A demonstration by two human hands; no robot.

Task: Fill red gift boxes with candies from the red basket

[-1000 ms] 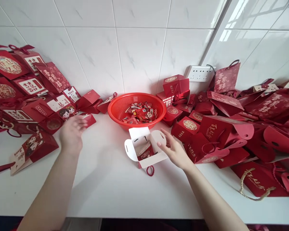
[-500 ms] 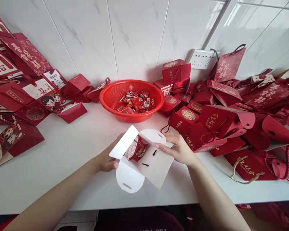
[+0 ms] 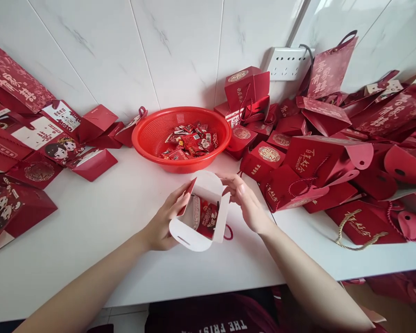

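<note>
A small gift box (image 3: 194, 236), white inside and red outside, stands open near the middle of the table, with red wrapped sweets (image 3: 208, 216) in it. My left hand (image 3: 164, 222) grips the box's left side, its fingers on a raised flap. On the right, my right hand (image 3: 247, 201) is at the box's right flap, fingers bent against its upper edge. A dark red cord loop shows beside the box's lower right. Behind the box sits a red plastic basket (image 3: 140, 141) holding several wrapped sweets.
Several red gift boxes (image 3: 21, 148) are piled at the left. More boxes with cord handles (image 3: 312, 159) crowd the right side. A white power strip (image 3: 287, 64) is against the tiled wall behind them.
The box's side flaps have been raised from their spread position, and the box has turned more upright. My right hand has shifted left. The view has moved slightly.
</note>
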